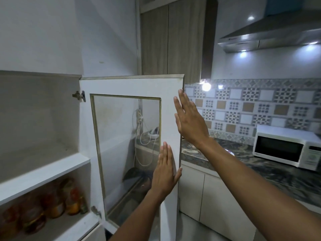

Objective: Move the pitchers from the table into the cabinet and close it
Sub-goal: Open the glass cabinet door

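On the open cabinet door (132,87), left hand (165,171) and right hand (189,119), fingers flat, holding nothing.

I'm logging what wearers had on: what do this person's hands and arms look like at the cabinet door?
Both the left hand and right hand are bare: no gloves, rings, watch or bracelets visible. The forearms are uncovered, with no sleeve in frame.

head view, single camera | worn at head height, facing forward and slightly down along both outstretched forearms | close to open cabinet door (132,136), which fills centre frame | cabinet shelves (43,164) at left edge, microwave (284,146) at right (wide-angle bending at the borders) | no second view to overlap
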